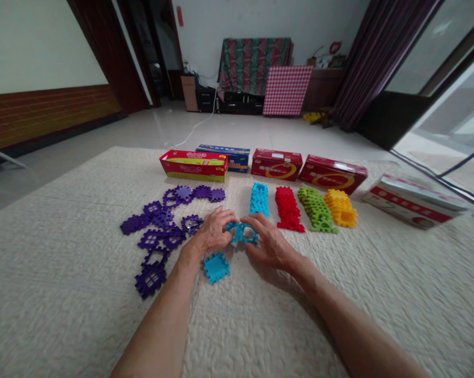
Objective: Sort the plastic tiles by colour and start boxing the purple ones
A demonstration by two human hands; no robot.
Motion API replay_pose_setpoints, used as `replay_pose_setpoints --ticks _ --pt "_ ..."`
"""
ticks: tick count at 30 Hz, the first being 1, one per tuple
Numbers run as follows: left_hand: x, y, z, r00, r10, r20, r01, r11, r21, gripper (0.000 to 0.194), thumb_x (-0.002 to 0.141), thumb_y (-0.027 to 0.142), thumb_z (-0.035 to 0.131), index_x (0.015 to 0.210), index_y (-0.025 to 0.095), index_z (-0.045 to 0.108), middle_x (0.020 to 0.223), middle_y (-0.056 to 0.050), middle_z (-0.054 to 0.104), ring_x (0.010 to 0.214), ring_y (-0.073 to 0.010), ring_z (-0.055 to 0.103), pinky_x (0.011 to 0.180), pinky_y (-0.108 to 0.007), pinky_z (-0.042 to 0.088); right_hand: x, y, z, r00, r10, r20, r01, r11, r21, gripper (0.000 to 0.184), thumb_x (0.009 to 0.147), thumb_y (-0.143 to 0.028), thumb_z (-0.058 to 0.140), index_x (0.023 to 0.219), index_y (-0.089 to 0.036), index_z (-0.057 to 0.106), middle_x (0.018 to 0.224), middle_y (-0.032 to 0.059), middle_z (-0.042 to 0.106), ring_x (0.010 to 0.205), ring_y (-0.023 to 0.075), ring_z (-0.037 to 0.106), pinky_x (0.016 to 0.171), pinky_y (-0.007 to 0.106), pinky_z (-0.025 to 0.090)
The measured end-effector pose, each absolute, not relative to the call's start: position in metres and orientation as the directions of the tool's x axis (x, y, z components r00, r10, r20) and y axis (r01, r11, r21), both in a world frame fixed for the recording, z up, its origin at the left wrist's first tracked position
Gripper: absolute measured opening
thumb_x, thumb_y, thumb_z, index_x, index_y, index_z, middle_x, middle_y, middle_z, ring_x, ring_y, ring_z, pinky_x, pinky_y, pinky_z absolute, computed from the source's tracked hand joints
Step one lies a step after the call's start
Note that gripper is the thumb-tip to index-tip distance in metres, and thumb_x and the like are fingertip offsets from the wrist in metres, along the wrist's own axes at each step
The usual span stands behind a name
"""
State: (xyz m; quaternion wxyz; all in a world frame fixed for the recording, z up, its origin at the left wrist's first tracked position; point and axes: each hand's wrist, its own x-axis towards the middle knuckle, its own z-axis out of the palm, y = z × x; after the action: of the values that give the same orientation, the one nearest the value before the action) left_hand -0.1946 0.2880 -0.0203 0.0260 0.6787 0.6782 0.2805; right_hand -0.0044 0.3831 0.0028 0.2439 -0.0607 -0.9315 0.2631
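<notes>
Light-blue tiles (216, 267), dark purple tiles (173, 236), red-and-white checked cloth (287, 90), cream mat (83, 273).

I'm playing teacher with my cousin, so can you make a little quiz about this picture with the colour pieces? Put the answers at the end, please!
1. What lies between the blue pile and the green pile?
A) the yellow pile
B) the red pile
C) the purple pieces

2. True or false: the left grip and right grip hold yellow pieces.

3. Fill in the gap: seen from the camera, the purple pieces lie to the ____ of the blue pile.

Key: 1. B. 2. False; they hold blue pieces. 3. left.
</notes>
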Motion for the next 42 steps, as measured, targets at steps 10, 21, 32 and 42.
replay_pose_setpoints --ticks 10,21,32,42 --pt "-0.195 0.290 -0.011 -0.274 0.867 0.417 0.857 0.023 0.515 0.012 0.070 0.010 0.058 0.072 0.019 0.066 0.102 -0.007 0.071 0.102 -0.0198 0.064 0.098 -0.034 0.049 -0.003 0.395 -0.001 -0.743 0.401 0.536 0.219 0.902 -0.371 0.053 0.076 -0.012 0.056 0.129 -0.018 0.048 0.123 0.0153 0.050 0.114 0.0297 0.049 0.096 0.046 0.044" --pt "-0.185 0.288 0.001 -0.373 0.836 0.404 0.787 0.055 0.614 0.007 0.075 0.016 0.064 0.078 0.019 0.071 0.082 -0.001 0.072 0.079 -0.0151 0.065 0.073 -0.025 0.048 -0.004 0.401 -0.005 -0.721 0.426 0.546 0.323 0.904 -0.279 0.052 0.078 -0.019 0.062 0.129 -0.018 0.051 0.127 0.0146 0.052 0.114 0.0319 0.048 0.096 0.049 0.040" --pt "-0.182 0.291 -0.001 -0.402 0.854 0.331 0.605 -0.024 0.796 0.023 0.079 0.023 0.063 0.098 0.020 0.076 0.099 -0.005 0.076 0.089 -0.0187 0.069 0.084 -0.028 0.052 -0.009 0.386 -0.005 -0.706 0.300 0.641 0.043 0.922 -0.384 0.034 0.085 -0.014 0.055 0.119 -0.021 0.053 0.110 0.0108 0.061 0.101 0.0241 0.058 0.087 0.041 0.050" --pt "-0.175 0.289 0.005 -0.228 0.962 0.149 0.336 -0.066 0.940 0.036 0.082 0.028 0.056 0.112 0.016 0.071 0.091 -0.002 0.074 0.080 -0.0157 0.067 0.073 -0.024 0.051 -0.012 0.379 -0.001 -0.744 0.192 0.641 -0.140 0.892 -0.429 0.050 0.082 -0.013 0.059 0.129 -0.025 0.047 0.122 0.0106 0.057 0.113 0.0241 0.055 0.095 0.044 0.048"
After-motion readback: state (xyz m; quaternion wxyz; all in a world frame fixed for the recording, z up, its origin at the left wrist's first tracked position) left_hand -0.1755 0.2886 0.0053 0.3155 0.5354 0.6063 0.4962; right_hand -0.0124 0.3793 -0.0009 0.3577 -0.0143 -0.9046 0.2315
